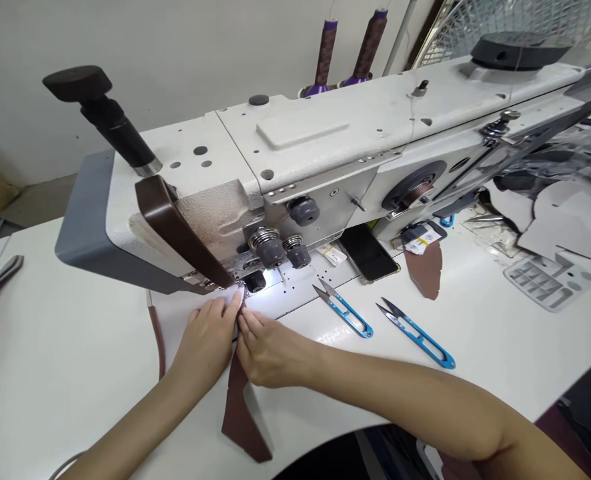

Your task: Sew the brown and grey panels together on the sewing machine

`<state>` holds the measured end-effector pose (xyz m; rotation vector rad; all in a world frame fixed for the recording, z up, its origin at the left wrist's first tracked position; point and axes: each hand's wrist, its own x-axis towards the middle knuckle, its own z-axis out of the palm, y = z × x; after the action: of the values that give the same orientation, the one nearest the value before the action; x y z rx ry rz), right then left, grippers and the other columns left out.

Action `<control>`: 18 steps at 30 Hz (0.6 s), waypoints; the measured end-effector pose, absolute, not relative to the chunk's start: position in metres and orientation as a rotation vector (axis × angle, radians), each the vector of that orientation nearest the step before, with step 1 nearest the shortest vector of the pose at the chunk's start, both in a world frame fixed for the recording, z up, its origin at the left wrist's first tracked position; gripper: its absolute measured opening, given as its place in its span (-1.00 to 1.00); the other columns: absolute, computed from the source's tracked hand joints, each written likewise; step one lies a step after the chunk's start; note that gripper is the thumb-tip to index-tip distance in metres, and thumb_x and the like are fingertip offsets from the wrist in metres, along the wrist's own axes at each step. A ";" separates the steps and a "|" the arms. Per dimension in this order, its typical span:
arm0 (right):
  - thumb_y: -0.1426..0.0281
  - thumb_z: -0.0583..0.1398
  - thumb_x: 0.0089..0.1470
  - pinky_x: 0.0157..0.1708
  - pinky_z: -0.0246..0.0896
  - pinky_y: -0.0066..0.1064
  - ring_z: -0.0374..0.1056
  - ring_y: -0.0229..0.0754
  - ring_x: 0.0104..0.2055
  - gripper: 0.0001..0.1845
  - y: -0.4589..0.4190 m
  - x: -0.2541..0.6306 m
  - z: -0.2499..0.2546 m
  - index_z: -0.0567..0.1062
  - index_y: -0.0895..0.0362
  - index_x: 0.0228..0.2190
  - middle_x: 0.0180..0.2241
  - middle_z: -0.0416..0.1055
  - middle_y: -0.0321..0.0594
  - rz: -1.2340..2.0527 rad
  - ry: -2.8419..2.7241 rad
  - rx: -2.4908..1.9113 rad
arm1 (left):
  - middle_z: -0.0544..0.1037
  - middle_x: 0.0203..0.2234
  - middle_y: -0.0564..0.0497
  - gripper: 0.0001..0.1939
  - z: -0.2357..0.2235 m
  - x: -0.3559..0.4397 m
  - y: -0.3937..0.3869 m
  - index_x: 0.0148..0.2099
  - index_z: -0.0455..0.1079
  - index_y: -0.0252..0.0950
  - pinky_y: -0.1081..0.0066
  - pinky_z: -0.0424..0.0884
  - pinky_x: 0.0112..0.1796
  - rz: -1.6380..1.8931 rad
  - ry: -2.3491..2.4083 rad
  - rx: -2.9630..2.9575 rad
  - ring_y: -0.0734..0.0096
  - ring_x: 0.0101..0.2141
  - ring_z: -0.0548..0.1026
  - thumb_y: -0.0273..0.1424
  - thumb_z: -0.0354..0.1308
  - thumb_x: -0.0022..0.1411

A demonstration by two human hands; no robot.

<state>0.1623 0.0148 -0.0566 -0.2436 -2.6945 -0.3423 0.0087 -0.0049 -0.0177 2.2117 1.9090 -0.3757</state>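
Observation:
A brown leather piece (pixel 243 427) hangs toward me from beneath the head of a white sewing machine (pixel 300 127). My left hand (pixel 210 333) is closed on its upper end, fingertips close to the lit needle area. Pressed beside it, my right hand (pixel 275 350) pinches the same piece with bent fingers. The leather between the fingers is mostly hidden, and so is the needle. A narrow brown strip (pixel 158 343) lies left of my left hand. The machine's brown lever (pixel 183 230) slants down just above my fingers.
Two blue thread snips (pixel 345 310) (pixel 418 337) lie right of my hands. Behind them are a black phone (pixel 369 253), a brown leather scrap (pixel 424 270) and a grey template (pixel 550 283). Grey cut pieces (pixel 555 223) pile at the right. Thread cones (pixel 326 53) stand behind the machine.

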 end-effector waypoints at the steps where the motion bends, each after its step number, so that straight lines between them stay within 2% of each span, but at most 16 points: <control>1: 0.62 0.02 0.10 -0.16 0.32 0.01 0.48 0.18 -0.19 -0.73 0.018 0.163 -0.055 0.50 0.48 -0.32 -0.27 0.50 0.35 -0.336 -2.701 -0.234 | 0.44 -0.15 -0.20 -0.41 -0.018 0.009 -0.004 0.32 0.08 -0.36 0.19 0.30 -0.15 -0.395 1.912 2.231 0.08 -0.11 0.40 -0.62 -0.17 0.25; 8: 0.60 0.03 0.12 -0.14 0.33 -0.10 0.48 0.11 -0.19 -0.74 0.034 0.173 -0.048 0.52 0.41 -0.35 -0.22 0.50 0.27 -0.259 -2.762 -0.210 | 0.45 -0.10 -0.25 -0.39 -0.015 0.010 -0.002 0.32 0.09 -0.39 0.20 0.30 -0.15 -0.437 1.918 2.280 0.04 -0.06 0.40 -0.64 -0.10 0.21; 14: 0.59 0.04 0.16 0.00 0.26 -0.13 0.45 0.08 -0.09 -0.74 0.043 0.177 -0.042 0.53 0.41 -0.33 -0.18 0.50 0.23 -0.297 -2.801 -0.181 | 0.44 -0.01 -0.27 -0.46 -0.012 0.021 0.002 0.30 0.09 -0.46 0.19 0.33 -0.11 -0.499 1.930 2.290 0.08 -0.01 0.40 -0.61 -0.13 0.27; 18: 0.58 0.03 0.19 -0.03 0.27 -0.09 0.45 0.07 -0.12 -0.73 0.047 0.176 -0.044 0.52 0.45 -0.28 -0.19 0.49 0.28 -0.300 -2.825 -0.171 | 0.44 0.03 -0.26 -0.52 -0.005 0.027 0.006 0.26 0.15 -0.47 0.21 0.34 -0.06 -0.543 1.922 2.272 0.12 0.02 0.40 -0.60 -0.15 0.31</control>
<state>0.1760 0.0471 -0.0439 -0.1713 -2.8248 -0.3005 0.0275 0.0057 -0.0050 2.2718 1.9220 -0.5433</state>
